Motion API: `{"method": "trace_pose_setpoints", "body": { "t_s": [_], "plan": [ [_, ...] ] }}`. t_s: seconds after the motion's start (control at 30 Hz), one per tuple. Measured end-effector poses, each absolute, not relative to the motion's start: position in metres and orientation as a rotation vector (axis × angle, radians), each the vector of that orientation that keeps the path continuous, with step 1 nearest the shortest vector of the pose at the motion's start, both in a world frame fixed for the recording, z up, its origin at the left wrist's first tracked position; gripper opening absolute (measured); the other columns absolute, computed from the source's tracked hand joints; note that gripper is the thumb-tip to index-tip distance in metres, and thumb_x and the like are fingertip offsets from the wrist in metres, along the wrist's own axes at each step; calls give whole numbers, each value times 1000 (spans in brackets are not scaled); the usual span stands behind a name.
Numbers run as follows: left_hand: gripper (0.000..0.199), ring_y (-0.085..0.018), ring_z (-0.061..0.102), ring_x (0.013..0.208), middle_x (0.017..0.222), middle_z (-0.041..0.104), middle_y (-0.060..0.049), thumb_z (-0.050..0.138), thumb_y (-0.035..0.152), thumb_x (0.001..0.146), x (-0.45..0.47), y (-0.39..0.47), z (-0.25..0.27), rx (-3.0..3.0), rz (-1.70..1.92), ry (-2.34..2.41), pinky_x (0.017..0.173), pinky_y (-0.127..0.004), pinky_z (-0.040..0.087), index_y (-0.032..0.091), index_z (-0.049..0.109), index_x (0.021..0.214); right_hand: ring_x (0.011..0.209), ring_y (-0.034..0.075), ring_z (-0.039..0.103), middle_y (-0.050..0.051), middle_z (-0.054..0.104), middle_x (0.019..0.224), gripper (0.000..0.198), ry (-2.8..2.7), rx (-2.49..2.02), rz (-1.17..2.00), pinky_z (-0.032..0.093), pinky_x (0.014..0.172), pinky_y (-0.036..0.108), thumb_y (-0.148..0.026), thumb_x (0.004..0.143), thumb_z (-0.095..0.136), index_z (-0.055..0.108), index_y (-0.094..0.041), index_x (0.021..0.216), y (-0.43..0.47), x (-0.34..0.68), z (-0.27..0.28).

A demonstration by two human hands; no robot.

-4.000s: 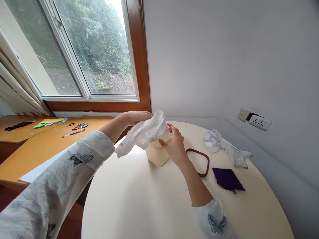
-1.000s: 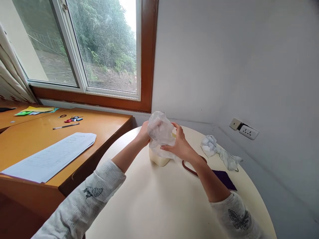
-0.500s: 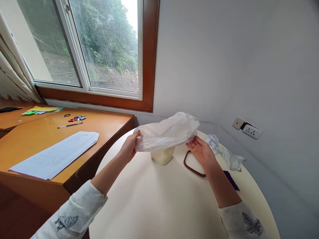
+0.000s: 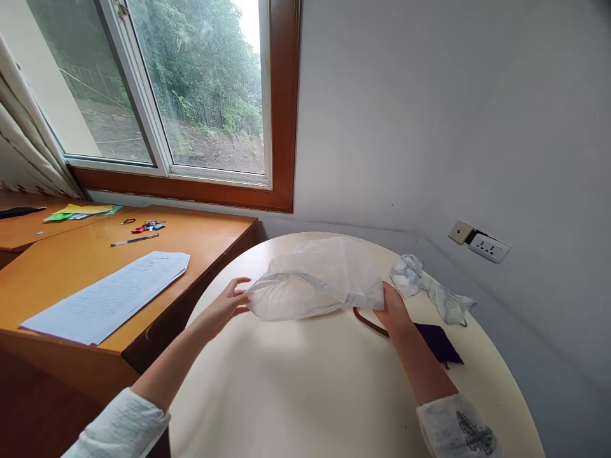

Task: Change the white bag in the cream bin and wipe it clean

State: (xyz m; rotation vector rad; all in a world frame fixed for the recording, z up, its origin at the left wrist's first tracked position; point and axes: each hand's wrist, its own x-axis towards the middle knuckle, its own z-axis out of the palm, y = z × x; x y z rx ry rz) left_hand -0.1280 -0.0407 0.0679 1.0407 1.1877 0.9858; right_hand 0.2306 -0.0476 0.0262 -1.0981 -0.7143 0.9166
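Note:
A translucent white plastic bag (image 4: 319, 280) spreads low over the round cream table (image 4: 286, 388), its rim facing me. My right hand (image 4: 394, 308) is closed on the bag's right corner. At the opposite end, my left hand (image 4: 226, 308) has its fingers apart, with the tips touching or very close to the bag's left corner. A brown ring-shaped handle (image 4: 370, 322) lies partly hidden beneath the bag and my right hand. Whatever lies under or inside the bag cannot be made out.
Crumpled pale plastic bags (image 4: 432, 289) and a dark purple cloth (image 4: 439, 343) lie on the table's right side. To the left, a wooden desk (image 4: 210, 226) holds papers (image 4: 114, 292), a pen (image 4: 134, 240) and keys (image 4: 149, 226). A wall socket (image 4: 489, 247) is at right.
The bag has come down toward the table and its rim has turned to me. A cream block beneath it is now hidden. My left hand moved left and its fingers spread; my right hand closed on the corner.

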Motion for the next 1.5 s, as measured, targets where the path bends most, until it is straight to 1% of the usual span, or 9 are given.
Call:
{"method": "trace_pose_setpoints", "body": {
  "t_s": [0.17, 0.3, 0.47, 0.6, 0.7, 0.9, 1.13, 1.33, 1.5],
  "plan": [
    [64, -23, 34, 127, 132, 37, -10, 61, 39, 75, -119, -46, 100, 1570, 849, 1240, 102, -42, 32, 33, 28, 130, 101, 17, 55, 4, 57, 101, 27, -548, -1124, 541, 47, 83, 32, -40, 78, 44, 49, -23, 100, -62, 226, 51],
    [78, -29, 18, 134, 143, 23, -9, 61, 47, 74, -85, -43, 109, 1829, 797, 1197, 105, -48, 26, 36, 17, 137, 103, 21, 52, 7, 55, 102, 20, -1207, -1087, -229, 39, 91, 43, -30, 80, 48, 52, -21, 97, -94, 200, 74],
    [87, -32, 33, 127, 146, 16, -10, 65, 49, 69, -52, -30, 111, 1858, 772, 1084, 103, -49, 30, 35, 15, 139, 115, 25, 45, 10, 51, 117, 40, -1885, -1155, -530, 32, 95, 45, -19, 76, 54, 47, -24, 116, -109, 169, 77],
    [91, -32, 36, 123, 143, 17, -11, 69, 47, 65, -44, -20, 110, 1835, 805, 1113, 97, -47, 38, 35, 17, 138, 126, 28, 34, 13, 40, 132, 55, -1733, -1416, -426, 28, 99, 49, -12, 75, 48, 41, -22, 128, -87, 173, 75],
    [77, -31, 37, 123, 140, 27, -11, 67, 47, 68, -42, -14, 108, 1811, 825, 1084, 96, -44, 39, 30, 31, 134, 131, 27, 26, 10, 31, 140, 56, -1643, -1468, -125, 25, 103, 49, -11, 73, 44, 46, -22, 127, -57, 183, 76],
    [56, -28, 52, 106, 116, 54, -11, 64, 46, 69, -29, -11, 102, 1690, 930, 981, 87, -38, 44, 19, 52, 117, 124, 19, 41, 6, 46, 135, 58, -1359, -1347, 606, 36, 101, 35, -17, 75, 39, 42, -18, 133, -3, 190, 77],
    [34, -20, 59, 80, 91, 62, -4, 54, 41, 76, -14, -15, 93, 1496, 1019, 931, 68, -30, 46, 18, 56, 102, 108, 18, 54, 4, 59, 121, 46, -1494, -1425, 542, 42, 91, 32, -22, 80, 39, 52, -22, 125, -39, 177, 85],
    [33, -19, 60, 75, 84, 64, -3, 57, 38, 74, -28, -33, 101, 1429, 863, 842, 67, -29, 46, 17, 60, 100, 92, 19, 60, 5, 64, 110, 46, -1709, -1517, 610, 45, 78, 31, -23, 82, 40, 49, -25, 127, -101, 181, 102],
    [35, -17, 60, 75, 83, 66, -5, 63, 38, 73, -39, -33, 120, 1409, 708, 799, 66, -26, 45, 16, 63, 99, 106, 20, 54, 5, 59, 118, 28, -1695, -1501, 606, 38, 92, 32, -28, 78, 49, 67, -23, 99, -102, 199, 120]
  ]
}}
